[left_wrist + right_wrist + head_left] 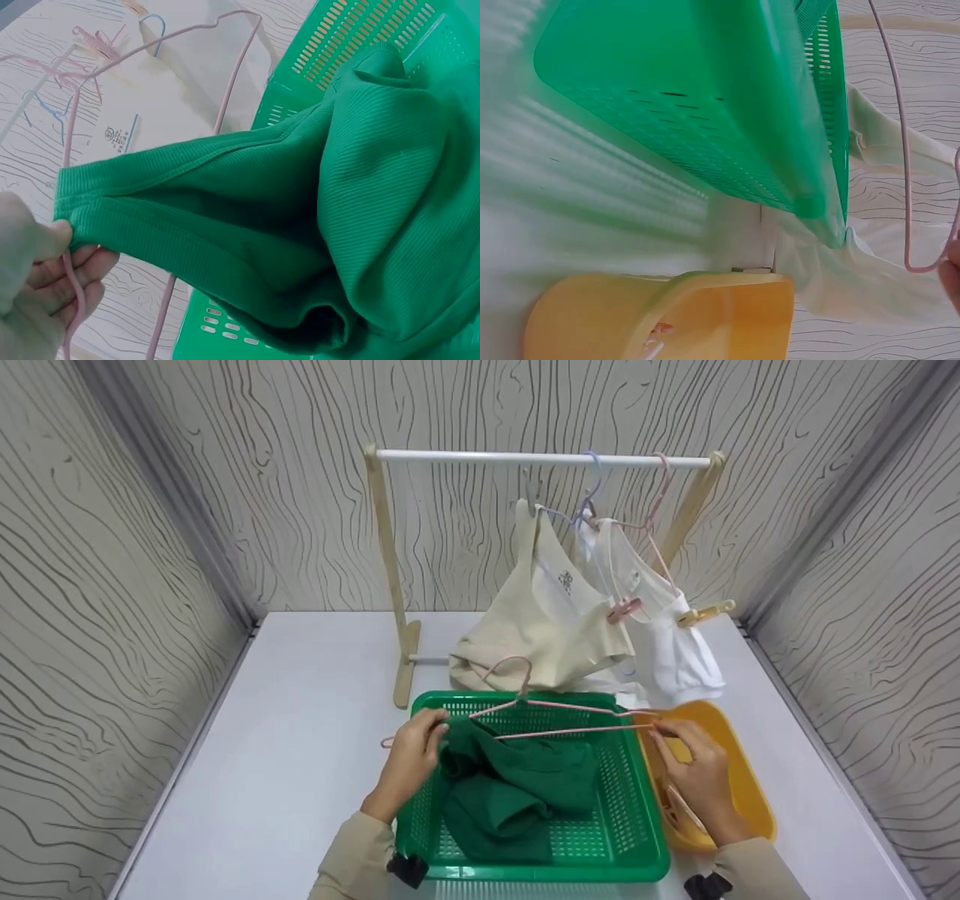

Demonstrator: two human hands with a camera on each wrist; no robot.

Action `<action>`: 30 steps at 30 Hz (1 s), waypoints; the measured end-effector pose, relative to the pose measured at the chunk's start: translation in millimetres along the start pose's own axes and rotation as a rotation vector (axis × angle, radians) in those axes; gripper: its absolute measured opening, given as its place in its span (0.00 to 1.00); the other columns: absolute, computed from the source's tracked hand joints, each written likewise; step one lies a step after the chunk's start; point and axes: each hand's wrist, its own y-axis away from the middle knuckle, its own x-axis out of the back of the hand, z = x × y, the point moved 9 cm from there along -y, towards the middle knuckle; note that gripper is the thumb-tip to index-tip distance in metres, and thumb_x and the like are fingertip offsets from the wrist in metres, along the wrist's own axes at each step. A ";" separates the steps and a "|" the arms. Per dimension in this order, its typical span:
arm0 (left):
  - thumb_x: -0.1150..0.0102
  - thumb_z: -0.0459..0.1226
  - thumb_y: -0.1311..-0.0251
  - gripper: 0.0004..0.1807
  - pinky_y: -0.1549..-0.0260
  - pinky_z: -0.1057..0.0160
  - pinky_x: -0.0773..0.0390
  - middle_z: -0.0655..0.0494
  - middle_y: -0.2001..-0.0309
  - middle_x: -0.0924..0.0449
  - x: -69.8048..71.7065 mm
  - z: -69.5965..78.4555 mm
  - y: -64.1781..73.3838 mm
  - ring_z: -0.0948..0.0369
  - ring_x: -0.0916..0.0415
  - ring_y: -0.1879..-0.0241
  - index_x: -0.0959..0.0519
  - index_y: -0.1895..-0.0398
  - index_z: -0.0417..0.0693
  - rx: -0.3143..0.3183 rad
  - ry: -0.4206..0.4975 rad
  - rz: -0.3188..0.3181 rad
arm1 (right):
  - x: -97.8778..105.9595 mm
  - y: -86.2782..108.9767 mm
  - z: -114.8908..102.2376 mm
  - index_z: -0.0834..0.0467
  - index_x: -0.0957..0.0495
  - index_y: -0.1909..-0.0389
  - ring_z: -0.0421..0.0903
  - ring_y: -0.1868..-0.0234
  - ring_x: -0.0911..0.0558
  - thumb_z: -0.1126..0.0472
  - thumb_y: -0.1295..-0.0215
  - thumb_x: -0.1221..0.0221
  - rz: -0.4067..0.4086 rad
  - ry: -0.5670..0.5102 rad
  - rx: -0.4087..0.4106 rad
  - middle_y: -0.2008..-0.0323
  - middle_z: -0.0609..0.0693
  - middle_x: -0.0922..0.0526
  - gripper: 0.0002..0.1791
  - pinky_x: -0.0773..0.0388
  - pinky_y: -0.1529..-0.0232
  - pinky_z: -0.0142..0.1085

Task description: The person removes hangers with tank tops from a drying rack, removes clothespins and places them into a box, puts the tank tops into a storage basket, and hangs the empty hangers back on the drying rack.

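A pink wire hanger (570, 706) is held level above the green basket, its hook pointing away. My left hand (411, 754) pinches the strap of a green ribbed garment (517, 799) against the hanger's left end. In the left wrist view, the strap (112, 191) loops around the hanger wire (238, 75), and thumb and fingers grip both. The rest of the garment hangs down into the basket. My right hand (697, 769) pinches the hanger's right end; only its fingertips (952, 274) show in the right wrist view.
The green basket (656, 851) stands on the white table, beside a yellow bin (754, 787) containing clothespins. Behind them, a rack (480, 457) bears a beige top (517, 615) and a white top (679, 656) on hangers with clothespins.
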 end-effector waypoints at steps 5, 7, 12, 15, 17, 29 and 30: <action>0.53 0.33 0.29 0.09 0.63 0.66 0.18 0.50 0.62 0.21 -2.8 6.7 0.9 0.60 0.22 0.64 0.23 0.56 0.40 -0.071 -0.011 -0.020 | 4.4 -0.5 -4.5 0.70 0.17 0.65 0.30 0.57 0.21 0.73 0.46 0.34 0.075 -0.023 0.102 0.69 0.63 0.16 0.07 0.30 0.46 0.11; 0.53 0.34 0.29 0.09 0.64 0.66 0.20 0.51 0.63 0.22 -3.8 8.5 1.2 0.61 0.24 0.66 0.23 0.57 0.41 -0.081 -0.007 -0.029 | 3.4 0.5 -5.5 0.70 0.17 0.65 0.31 0.55 0.21 0.62 0.36 0.38 0.072 -0.039 0.128 0.68 0.64 0.16 0.12 0.30 0.46 0.12; 0.53 0.34 0.29 0.08 0.65 0.68 0.20 0.52 0.63 0.22 -4.3 9.1 0.8 0.63 0.25 0.67 0.23 0.57 0.43 -0.063 0.000 -0.036 | -5.7 4.6 -2.1 0.71 0.17 0.62 0.26 0.53 0.22 0.66 0.38 0.38 -0.032 -0.097 0.095 0.66 0.65 0.16 0.10 0.28 0.50 0.11; 0.53 0.34 0.29 0.08 0.65 0.67 0.20 0.51 0.62 0.22 -3.4 9.1 0.4 0.63 0.25 0.66 0.23 0.56 0.43 -0.060 -0.002 -0.027 | -8.9 7.0 0.8 0.70 0.17 0.62 0.22 0.52 0.22 0.80 0.50 0.35 -0.084 -0.111 0.062 0.65 0.64 0.15 0.13 0.27 0.50 0.12; 0.53 0.34 0.29 0.08 0.64 0.67 0.21 0.51 0.62 0.22 -3.2 8.2 0.3 0.64 0.26 0.66 0.23 0.56 0.42 -0.058 -0.006 -0.025 | -9.9 7.7 3.6 0.70 0.17 0.63 0.21 0.54 0.22 0.82 0.54 0.35 -0.103 -0.135 0.030 0.66 0.63 0.14 0.15 0.26 0.51 0.12; 0.51 0.34 0.30 0.08 0.63 0.65 0.20 0.51 0.61 0.21 -1.9 7.6 -0.1 0.64 0.26 0.65 0.22 0.56 0.42 -0.062 -0.048 -0.003 | -18.0 12.0 17.2 0.81 0.24 0.66 0.30 0.63 0.14 0.89 0.46 0.50 -0.216 -0.598 -0.210 0.65 0.40 0.12 0.09 0.18 0.64 0.20; 0.50 0.34 0.30 0.08 0.61 0.65 0.19 0.51 0.61 0.20 -1.8 8.1 -0.2 0.64 0.25 0.64 0.22 0.56 0.42 -0.064 -0.058 -0.001 | -18.0 12.2 16.9 0.82 0.25 0.66 0.31 0.63 0.13 0.89 0.44 0.51 -0.222 -0.634 -0.219 0.65 0.41 0.12 0.09 0.18 0.64 0.22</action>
